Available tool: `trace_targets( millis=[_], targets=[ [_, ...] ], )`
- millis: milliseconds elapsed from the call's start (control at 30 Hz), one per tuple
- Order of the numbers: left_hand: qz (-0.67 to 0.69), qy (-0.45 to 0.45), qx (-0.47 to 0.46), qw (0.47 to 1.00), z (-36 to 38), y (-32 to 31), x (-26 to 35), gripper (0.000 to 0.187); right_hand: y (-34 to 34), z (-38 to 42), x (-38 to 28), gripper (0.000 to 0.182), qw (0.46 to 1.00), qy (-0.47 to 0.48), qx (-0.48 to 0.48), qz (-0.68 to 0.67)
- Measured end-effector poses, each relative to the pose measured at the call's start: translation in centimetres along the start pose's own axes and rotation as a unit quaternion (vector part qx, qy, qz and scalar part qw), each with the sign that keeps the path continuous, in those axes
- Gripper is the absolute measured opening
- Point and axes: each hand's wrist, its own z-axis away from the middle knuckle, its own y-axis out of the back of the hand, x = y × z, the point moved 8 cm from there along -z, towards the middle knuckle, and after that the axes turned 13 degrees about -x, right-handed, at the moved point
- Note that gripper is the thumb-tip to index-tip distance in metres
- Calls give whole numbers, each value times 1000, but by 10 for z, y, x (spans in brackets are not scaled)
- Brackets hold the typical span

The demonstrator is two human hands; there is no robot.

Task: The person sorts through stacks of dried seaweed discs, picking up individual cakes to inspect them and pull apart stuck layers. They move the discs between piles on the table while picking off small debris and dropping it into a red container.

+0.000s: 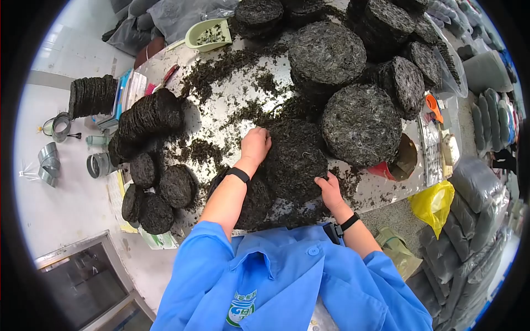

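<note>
A dark, fibrous round cake of what looks like dried seaweed (295, 160) lies on the table in front of me. At its left edge is my left hand (255, 145), fingers curled in and fingertips partly hidden. My right hand (331, 190) grips the lower right edge, thumb on top and fingers underneath. Another dark cake (251, 201) lies partly hidden beneath my left forearm. Touching or nearly touching the held cake on the right is a larger stack of grey-black cakes (361, 124).
Loose dark flakes (215, 71) litter the tabletop (210, 118). A pale green dustpan (208, 35) stands at the back. Rows of cakes (146, 118) and small round cakes (176, 186) lie left. Orange-handled scissors (434, 107), a red container (382, 171) and a yellow bag (433, 207) are right.
</note>
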Motion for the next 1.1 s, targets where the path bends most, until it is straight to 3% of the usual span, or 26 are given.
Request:
trace_targets(
  millis=[67, 100, 133, 167, 200, 233, 300, 367, 400, 433, 467, 500, 533, 567, 600, 633, 667, 700, 733, 800, 833, 867, 933, 1000, 1100],
  targets=[
    [-14, 9, -14, 1000, -5, -3, -12, 14, -1, -1, -3, 33, 1000, 4, -6, 9],
    [236, 97, -48, 966, -5, -12, -48, 13, -2, -2, -6, 33, 1000, 9, -12, 17],
    [467, 175, -79, 863, 0, -15, -64, 14, -4, -2, -12, 33, 1000, 13, -12, 13],
    [581, 209, -20, 786, 11, -4, -75, 17, -5, -1, -16, 33, 1000, 1, -10, 8],
    [601, 204, 58, 771, 21, 22, -72, 15, -5, -1, -18, 32, 1000, -11, -6, 1],
    [605, 173, 105, 770, 29, 47, -51, 16, -1, -3, -18, 32, 1000, -6, 0, -5],
    [581, 24, 35, 813, 45, 90, 63, 14, -2, 1, -13, 31, 998, 14, -41, -34],
    [616, -60, -102, 779, 70, 74, 176, 10, -13, 19, -36, 31, 997, 50, -24, -48],
    [508, -159, -105, 840, 81, 65, 227, 8, -14, 28, -48, 30, 994, 86, -21, -60],
    [468, -186, -185, 844, 93, 46, 276, 7, -2, 38, -43, 30, 994, 89, -8, -56],
    [352, -320, -146, 867, 100, 45, 325, 11, -1, 49, -26, 38, 959, 22, -76, 271],
    [322, -395, -96, 855, 101, 26, 360, 11, 4, 62, 4, 47, 813, -61, -134, 564],
    [263, -418, -80, 866, 93, 3, 389, 9, 13, 70, 39, 47, 812, -70, -118, 567],
    [203, -437, -60, 874, 81, -18, 415, 8, 10, 73, 76, 47, 950, 13, -130, 283],
    [145, -434, -42, 888, 63, -40, 433, 6, 12, 75, 88, 47, 986, 103, -131, -31],
    [76, -413, -41, 907, 42, -63, 444, 8, 11, 87, 52, 54, 990, 113, -88, -10],
    [-6, -337, -58, 940, 21, -81, 448, 14, 6, 99, 10, 63, 991, 122, -48, 9],
    [-19, -316, 24, 948, 17, -69, 448, 16, 8, 101, 22, 56, 990, 58, -28, -124],
    [-34, -291, 105, 950, 18, -58, 445, 19, 9, 110, 19, 56, 990, 58, -29, -127],
    [31, -328, -82, 941, 41, -51, 441, 12, 15, 130, 13, 38, 977, 33, 14, -212],
    [37, -350, -196, 915, 68, -35, 435, 10, 19, 144, -8, 31, 994, -4, 40, -104],
    [83, -358, -168, 915, 92, -6, 418, 10, 26, 151, -3, 39, 999, 37, 33, 20],
    [190, -377, -37, 906, 122, 61, 371, 6, 19, 156, -18, 51, 946, 34, 30, -322],
    [123, -280, 39, 951, 128, 97, 312, 12, 17, 157, -26, 63, 927, 16, -32, -373],
    [64, -172, 4, 983, 137, 71, 237, 45, 10, 149, -39, 67, 917, 2, -59, -395]
  ],
)
